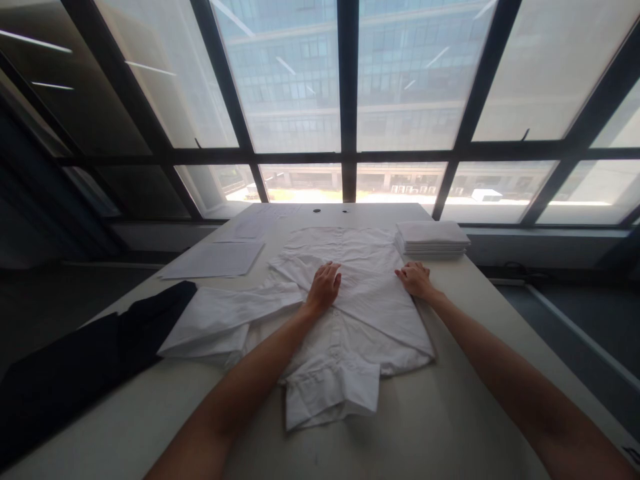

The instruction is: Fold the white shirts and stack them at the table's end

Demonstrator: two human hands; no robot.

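Note:
A white button-up shirt (370,293) lies spread on the table, its hem end toward the window. One sleeve (220,317) stretches out to the left, and a cuff (333,397) sticks out at the near edge. My left hand (325,287) rests on the middle of the shirt, fingers extended and nothing held. At the shirt's right edge, my right hand (415,278) has its fingers curled on the fabric; the fingertips are partly hidden.
A stack of folded white cloth (433,239) stands at the back right of the white table (435,427). Paper sheets (215,260) lie at the back left. Dark cloth (100,360) hangs over the left edge. Tall windows (295,80) rise behind the table.

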